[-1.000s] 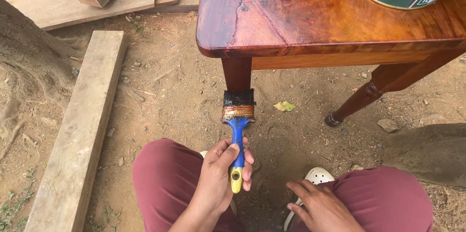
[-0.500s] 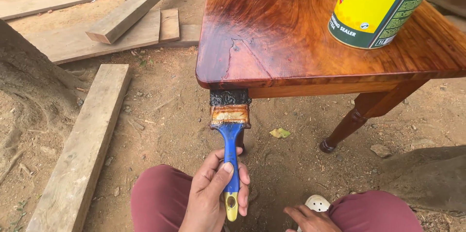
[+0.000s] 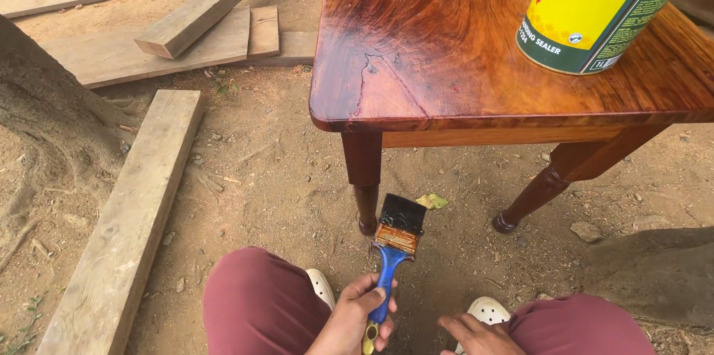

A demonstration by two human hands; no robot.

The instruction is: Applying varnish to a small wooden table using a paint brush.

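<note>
My left hand (image 3: 355, 319) grips the blue and yellow handle of a wide paintbrush (image 3: 395, 240) with dark bristles. The brush points up and slightly right, its bristles just right of the near table leg (image 3: 363, 176) and apart from it. Above stands a glossy, red-brown varnished wooden table (image 3: 446, 65). A green and yellow can (image 3: 595, 9) sits on its top at the right. My right hand (image 3: 476, 334) hangs low between my knees, fingers loosely extended, holding nothing. Both thighs wear maroon trousers, and white shoes show below.
Bare dirt ground lies under the table. A long plank (image 3: 126, 221) lies at the left beside a tree root (image 3: 44, 124). More boards and a beam (image 3: 208, 5) are stacked at the back left. A second turned table leg (image 3: 550, 184) stands at the right.
The brush has come down from the table's edge and leg to a lower spot, tilted right. My right hand shifted slightly left. The view moved closer to the table.
</note>
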